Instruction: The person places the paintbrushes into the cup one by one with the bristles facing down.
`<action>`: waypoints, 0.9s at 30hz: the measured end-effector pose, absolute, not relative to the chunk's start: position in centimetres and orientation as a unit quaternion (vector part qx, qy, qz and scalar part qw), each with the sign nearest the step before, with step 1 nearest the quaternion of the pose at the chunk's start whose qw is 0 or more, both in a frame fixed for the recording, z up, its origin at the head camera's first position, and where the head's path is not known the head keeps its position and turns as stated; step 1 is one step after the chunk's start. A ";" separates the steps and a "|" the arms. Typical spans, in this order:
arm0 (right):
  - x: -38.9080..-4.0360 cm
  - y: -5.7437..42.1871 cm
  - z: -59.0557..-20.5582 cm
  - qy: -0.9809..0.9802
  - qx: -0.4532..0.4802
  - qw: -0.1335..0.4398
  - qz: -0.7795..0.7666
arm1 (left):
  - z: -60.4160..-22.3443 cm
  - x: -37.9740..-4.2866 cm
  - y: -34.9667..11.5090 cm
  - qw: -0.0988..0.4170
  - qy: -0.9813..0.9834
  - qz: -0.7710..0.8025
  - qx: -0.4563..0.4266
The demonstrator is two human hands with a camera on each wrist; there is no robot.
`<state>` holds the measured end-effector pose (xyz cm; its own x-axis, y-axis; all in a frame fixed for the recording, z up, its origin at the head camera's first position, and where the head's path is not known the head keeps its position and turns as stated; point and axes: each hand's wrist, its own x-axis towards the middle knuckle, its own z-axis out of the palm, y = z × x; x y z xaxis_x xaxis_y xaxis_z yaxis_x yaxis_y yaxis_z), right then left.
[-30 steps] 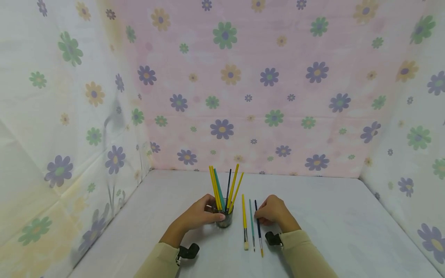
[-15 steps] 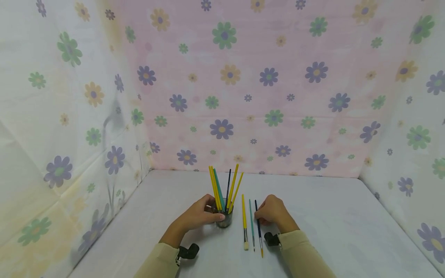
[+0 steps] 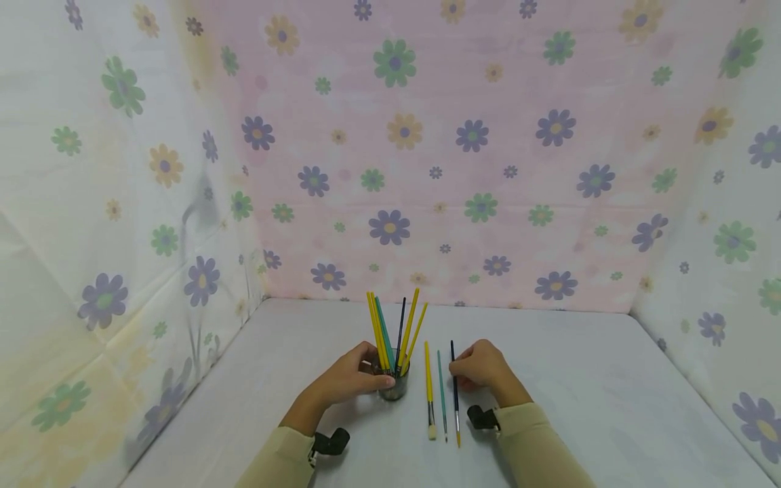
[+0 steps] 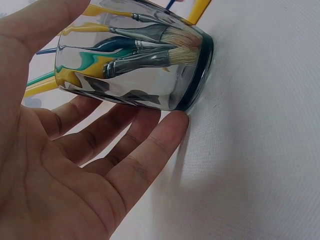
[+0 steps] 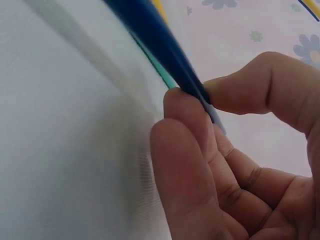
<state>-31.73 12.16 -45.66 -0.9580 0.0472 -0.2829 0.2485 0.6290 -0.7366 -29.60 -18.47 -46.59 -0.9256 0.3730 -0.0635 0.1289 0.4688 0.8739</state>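
A clear glass (image 3: 394, 391) stands on the table with several paintbrushes in it, handles up and bristles down. My left hand (image 3: 348, 376) holds the glass from the left, thumb on the near side and fingers on the other, as the left wrist view shows for the same glass (image 4: 165, 82). My right hand (image 3: 485, 366) pinches a dark blue paintbrush (image 5: 160, 45) between thumb and fingertips, its bristles toward me. To its left lie a thin teal paintbrush (image 3: 442, 390) and a yellow paintbrush (image 3: 429, 379) with a wide pale tip, roughly parallel.
A white cloth (image 3: 567, 379) covers the table. Flowered fabric (image 3: 427, 169) hangs behind the table and along both sides. Dark wrist cameras sit near both cuffs, one being the right camera (image 3: 482, 417).
The dark blue paintbrush has shifted slightly away from me and stands straighter in the head view; my right hand has moved a little rightward with it. My left hand and the glass keep their place.
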 end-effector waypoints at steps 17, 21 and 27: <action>-31.5 12.0 -44.0 0.850 0.063 0.080 -0.516 | -46.6 -29.7 -18.5 0.126 0.847 0.495 0.145; -31.4 11.9 -43.5 0.843 0.052 0.071 -0.530 | -46.7 -29.7 -18.5 0.125 0.848 0.494 0.146; -31.3 11.8 -42.8 0.838 0.044 0.059 -0.540 | -46.7 -29.7 -18.6 0.124 0.849 0.492 0.150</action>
<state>-31.29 11.85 -42.77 -0.9891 0.0105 -0.1467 0.1379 0.4126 -0.9004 -29.72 -18.55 -46.69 -0.9242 0.3765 -0.0635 0.1320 0.4711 0.8721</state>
